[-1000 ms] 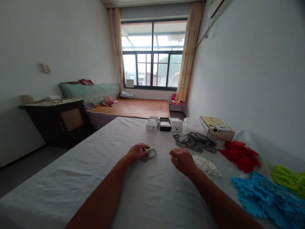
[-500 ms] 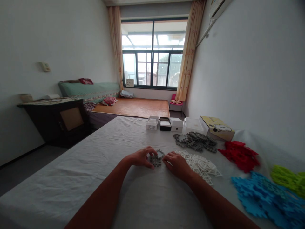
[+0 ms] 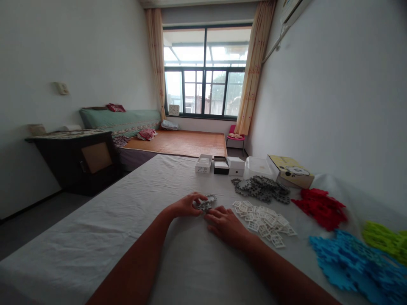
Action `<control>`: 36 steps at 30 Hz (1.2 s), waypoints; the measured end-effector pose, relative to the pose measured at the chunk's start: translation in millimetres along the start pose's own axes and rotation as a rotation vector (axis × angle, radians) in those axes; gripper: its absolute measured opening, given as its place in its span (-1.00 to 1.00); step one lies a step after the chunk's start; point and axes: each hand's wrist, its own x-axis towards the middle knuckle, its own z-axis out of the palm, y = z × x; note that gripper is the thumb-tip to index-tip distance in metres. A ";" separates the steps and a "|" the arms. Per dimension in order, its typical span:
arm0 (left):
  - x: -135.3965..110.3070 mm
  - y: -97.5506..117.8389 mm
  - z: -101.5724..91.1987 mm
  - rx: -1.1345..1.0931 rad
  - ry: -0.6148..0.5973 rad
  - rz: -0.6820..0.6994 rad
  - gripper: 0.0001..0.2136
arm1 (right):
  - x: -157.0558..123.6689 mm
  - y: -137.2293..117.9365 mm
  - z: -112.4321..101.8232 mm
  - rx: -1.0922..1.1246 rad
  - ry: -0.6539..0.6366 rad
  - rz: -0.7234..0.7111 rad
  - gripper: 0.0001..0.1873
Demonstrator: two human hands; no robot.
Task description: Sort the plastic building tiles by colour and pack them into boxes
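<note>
My left hand (image 3: 188,205) grips a small joined group of grey interlocking plastic tiles (image 3: 204,206), its thumb and fingers closed around the left side. Behind that group, a grey piece with an open middle (image 3: 211,198) shows above the cloth. My right hand (image 3: 227,223) rests palm down to the near right of the tiles. Its fingers stretch toward their near edge, touching or almost touching it, with the thumb apart. Fingers hide part of the tiles. Just right of this hand lies a loose pile of white window-like frames (image 3: 265,220).
Dark grey tiles (image 3: 262,189) are heaped behind the white pile. Red pieces (image 3: 321,207), blue pieces (image 3: 352,262) and lime-green pieces (image 3: 384,237) lie rightward. Small boxes (image 3: 203,164), a clear plastic tub (image 3: 259,167) and a yellow box (image 3: 291,169) line the far edge of the white-covered table (image 3: 104,237).
The grey tiles have shifted slightly away and left, and now look tilted in my left hand. My right hand has moved left and nearer, its fingers straightening out beside the tiles.
</note>
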 end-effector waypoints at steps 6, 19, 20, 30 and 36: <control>-0.7 7.7 -1.0 -0.005 -0.059 -0.012 -0.44 | -2.6 6.7 -5.4 -0.004 -0.041 0.047 -0.90; 8.0 -3.8 5.0 0.121 0.170 -0.042 -0.75 | -13.0 50.3 -26.4 -0.187 0.061 0.411 -0.78; 8.3 -3.8 6.0 0.134 0.177 -0.026 -0.75 | -15.7 57.2 -31.1 -0.199 0.053 0.449 -0.81; 9.0 -1.1 15.5 0.388 0.127 0.074 -0.76 | -6.8 45.2 -10.7 -0.045 0.256 0.266 -0.79; 9.2 0.1 16.3 0.418 0.137 0.004 -0.82 | -0.6 39.4 2.2 0.143 0.312 0.228 -0.77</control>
